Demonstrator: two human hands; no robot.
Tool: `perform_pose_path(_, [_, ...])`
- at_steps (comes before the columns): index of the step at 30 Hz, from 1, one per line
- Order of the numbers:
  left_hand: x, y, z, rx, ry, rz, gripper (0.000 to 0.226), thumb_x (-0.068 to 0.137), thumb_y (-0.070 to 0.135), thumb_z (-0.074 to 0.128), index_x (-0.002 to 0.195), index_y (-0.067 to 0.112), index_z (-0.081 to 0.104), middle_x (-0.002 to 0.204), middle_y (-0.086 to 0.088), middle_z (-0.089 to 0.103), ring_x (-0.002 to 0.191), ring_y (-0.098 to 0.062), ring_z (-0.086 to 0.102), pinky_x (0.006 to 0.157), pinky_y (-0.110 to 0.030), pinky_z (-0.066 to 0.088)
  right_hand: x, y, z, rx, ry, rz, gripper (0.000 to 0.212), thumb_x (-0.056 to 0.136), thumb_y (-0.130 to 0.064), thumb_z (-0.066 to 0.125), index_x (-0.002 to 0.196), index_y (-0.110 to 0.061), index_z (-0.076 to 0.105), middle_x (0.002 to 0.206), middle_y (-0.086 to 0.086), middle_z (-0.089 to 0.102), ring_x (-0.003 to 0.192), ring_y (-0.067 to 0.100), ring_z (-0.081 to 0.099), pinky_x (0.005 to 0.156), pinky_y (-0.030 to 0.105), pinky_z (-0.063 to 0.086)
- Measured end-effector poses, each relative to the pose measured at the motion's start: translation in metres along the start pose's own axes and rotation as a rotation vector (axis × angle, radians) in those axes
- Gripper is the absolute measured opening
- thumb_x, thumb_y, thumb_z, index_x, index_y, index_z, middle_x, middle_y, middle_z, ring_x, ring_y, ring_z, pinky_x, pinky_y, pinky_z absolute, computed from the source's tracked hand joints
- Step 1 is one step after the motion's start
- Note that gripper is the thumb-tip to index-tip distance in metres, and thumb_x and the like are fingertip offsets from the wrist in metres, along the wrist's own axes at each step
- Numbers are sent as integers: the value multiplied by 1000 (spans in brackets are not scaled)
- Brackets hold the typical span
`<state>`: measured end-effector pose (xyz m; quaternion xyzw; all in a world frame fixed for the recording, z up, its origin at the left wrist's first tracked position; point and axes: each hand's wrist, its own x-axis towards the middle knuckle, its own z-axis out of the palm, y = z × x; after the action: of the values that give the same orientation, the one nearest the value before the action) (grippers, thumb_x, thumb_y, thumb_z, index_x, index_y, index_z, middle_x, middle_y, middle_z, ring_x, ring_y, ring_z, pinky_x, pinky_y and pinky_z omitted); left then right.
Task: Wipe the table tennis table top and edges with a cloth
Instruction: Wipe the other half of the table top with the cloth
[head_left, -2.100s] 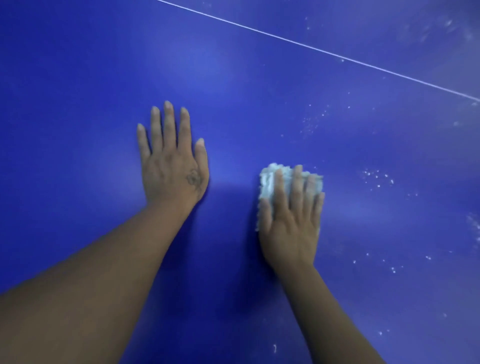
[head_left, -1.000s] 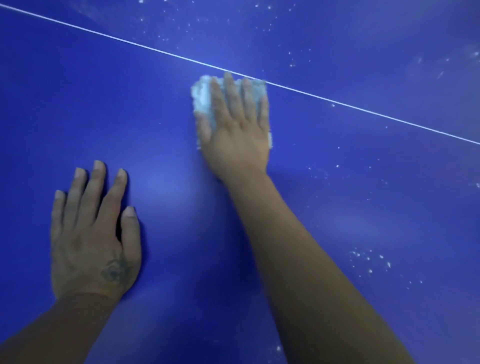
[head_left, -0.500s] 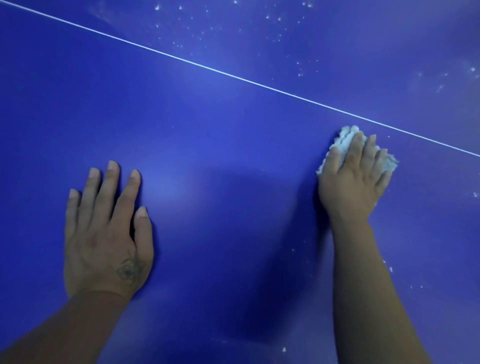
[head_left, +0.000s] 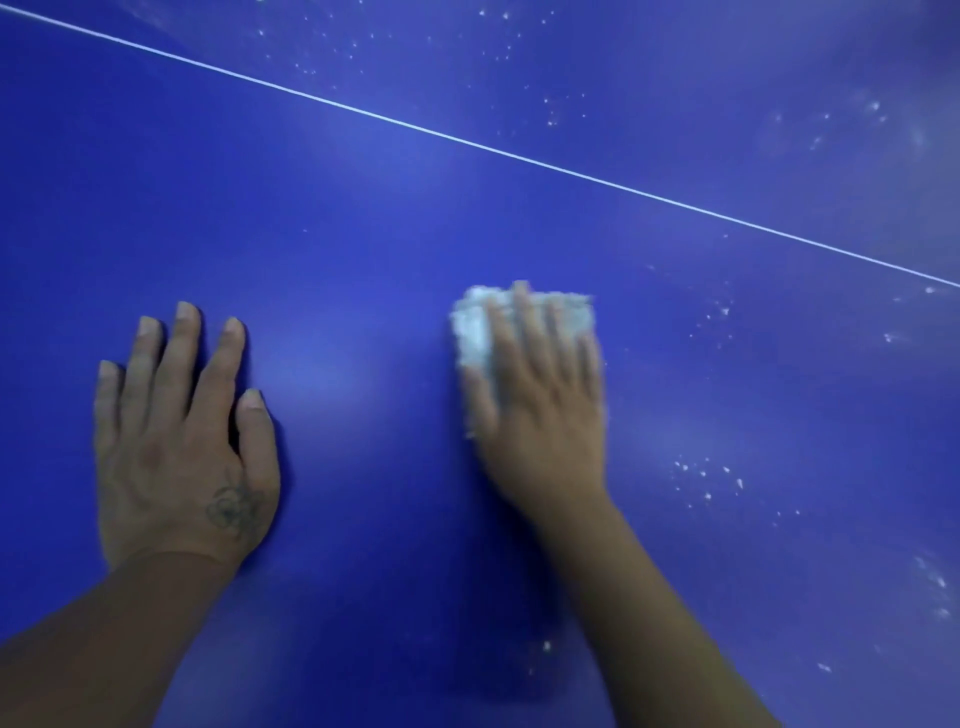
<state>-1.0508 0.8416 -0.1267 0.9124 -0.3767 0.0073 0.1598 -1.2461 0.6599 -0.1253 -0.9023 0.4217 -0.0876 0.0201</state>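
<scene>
Two bare hands are laid palm-down on the blue table top (head_left: 363, 234). The left hand (head_left: 176, 447) is spread flat on the bare surface, with its fingers straight and slightly parted and nothing held. A dark mark (head_left: 234, 512) is seen on its back, near the base of the thumb. The right hand (head_left: 540, 410) is pressed flat on a white, fluffy cloth (head_left: 475, 338), with the fingers stretched straight over it rather than curled round it. The cloth is seen past the fingertips and beside the thumb, and the rest is covered by the hand. This hand and the cloth are blurred, so finer detail of the hold cannot be told. The cloth lies on the near side of a thin white line (head_left: 467, 143), which is drawn slantwise across the surface from far left to right. It is kept well apart from the left hand. White specks (head_left: 706, 478) are scattered on the surface to the right of the right hand and beyond the line.
</scene>
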Motion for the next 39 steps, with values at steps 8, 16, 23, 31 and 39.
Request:
perform_pose_path(8, [-2, 1, -1, 10, -29, -9, 61, 109, 38, 31, 167, 20, 36, 178, -7, 23, 166, -27, 12, 135, -48, 2, 42, 84, -15, -48, -125, 533, 62, 115, -47, 26, 172, -27, 14, 180, 1, 11, 166, 27, 7, 133, 52, 3])
perform_pose_path(16, [-1, 1, 2, -3, -21, -7, 61, 108, 38, 32, 167, 21, 36, 178, -7, 23, 165, -30, 13, 134, -56, 8, 57, -26, 2, 0, -69, -66, 59, 112, -51, 32, 165, -26, 39, 174, 2, 33, 163, 28, 25, 131, 53, 16])
perform_pose_path(23, [-3, 5, -4, 42, -47, -10, 62, 109, 38, 29, 168, 20, 33, 179, -7, 20, 166, -27, 10, 135, -50, 2, 93, 85, -13, -51, -148, 609, 63, 115, -50, 20, 173, -27, 11, 181, 3, 7, 166, 28, 4, 133, 54, 0])
perform_pose_path(31, [-3, 10, -10, 19, -57, -25, 62, 108, 36, 31, 167, 16, 37, 178, -9, 22, 166, -29, 11, 135, -49, 1, -34, -49, -7, 43, -61, 194, 60, 114, -47, 33, 169, -24, 30, 176, 6, 26, 165, 30, 17, 132, 55, 15])
perform_pose_path(39, [-6, 13, -18, 47, -95, -29, 59, 112, 33, 34, 169, 18, 31, 179, -8, 18, 167, -29, 8, 135, -50, 1, -60, 55, -29, -46, -119, 547, 63, 114, -48, 30, 172, -26, 19, 179, 3, 17, 166, 28, 13, 133, 54, 7])
